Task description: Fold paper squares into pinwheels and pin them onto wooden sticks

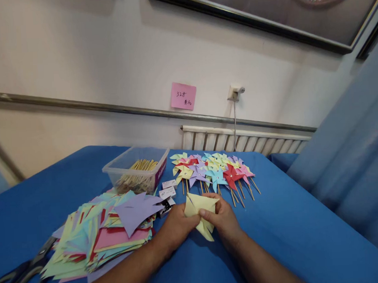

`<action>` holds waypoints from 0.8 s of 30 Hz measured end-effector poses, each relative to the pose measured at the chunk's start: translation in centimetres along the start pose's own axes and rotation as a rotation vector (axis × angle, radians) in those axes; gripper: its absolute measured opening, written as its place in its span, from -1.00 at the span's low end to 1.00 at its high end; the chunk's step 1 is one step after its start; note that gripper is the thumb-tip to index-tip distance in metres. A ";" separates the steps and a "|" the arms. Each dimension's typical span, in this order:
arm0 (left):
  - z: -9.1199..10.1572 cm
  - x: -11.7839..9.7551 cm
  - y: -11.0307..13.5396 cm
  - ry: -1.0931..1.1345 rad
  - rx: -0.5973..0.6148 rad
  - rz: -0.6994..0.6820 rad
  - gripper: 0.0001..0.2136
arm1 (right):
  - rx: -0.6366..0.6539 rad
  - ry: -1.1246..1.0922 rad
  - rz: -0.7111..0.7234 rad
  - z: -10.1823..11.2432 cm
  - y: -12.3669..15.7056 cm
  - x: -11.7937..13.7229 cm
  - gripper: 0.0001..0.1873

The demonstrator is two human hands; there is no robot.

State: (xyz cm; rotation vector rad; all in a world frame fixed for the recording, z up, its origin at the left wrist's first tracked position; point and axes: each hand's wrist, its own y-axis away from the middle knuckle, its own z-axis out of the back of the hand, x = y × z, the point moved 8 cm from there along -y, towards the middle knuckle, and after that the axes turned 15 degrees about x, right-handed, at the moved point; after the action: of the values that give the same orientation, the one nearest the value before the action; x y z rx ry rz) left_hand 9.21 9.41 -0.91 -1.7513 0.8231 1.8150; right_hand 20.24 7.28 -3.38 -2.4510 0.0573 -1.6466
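A pale yellow paper square (201, 203), slit in from its corners, is held between my two hands over the front of the table. My left hand (179, 223) pinches its left side, thumb on top. From the right, my right hand (224, 218) grips it with the thumb pressed near the middle and fingers behind, partly hidden. Left of my hands lies a big pile of coloured paper pieces (86, 235), with a purple slit sheet (138, 209) on top. Finished pinwheels on sticks (217, 176) lie in rows beyond my hands.
A clear plastic box (114, 168) of thin wooden sticks (140, 171) stands behind the pile. Small white boxes (167, 192) sit beside it. Black-handled scissors (27, 268) lie at the left front. The blue-covered table (295, 229) stands near a wall with a radiator (242, 141).
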 end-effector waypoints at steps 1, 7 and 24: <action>-0.1 0.1 -0.1 -0.023 0.015 0.013 -0.84 | -0.011 0.001 -0.007 0.1 0.0 -0.2 -0.51; 0.3 1.2 0.2 0.157 -0.090 0.040 -0.83 | -0.126 -0.106 -0.004 0.5 0.2 -0.8 -0.55; -2.6 2.9 0.5 0.669 -0.074 0.022 -0.78 | -0.241 -0.254 0.042 0.2 1.3 -0.9 -0.52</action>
State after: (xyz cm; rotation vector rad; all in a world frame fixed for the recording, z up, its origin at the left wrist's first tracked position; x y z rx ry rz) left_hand 10.52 7.01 -3.71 -2.4483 1.0243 1.2716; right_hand 20.19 6.20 -4.50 -2.7965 0.2841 -1.3689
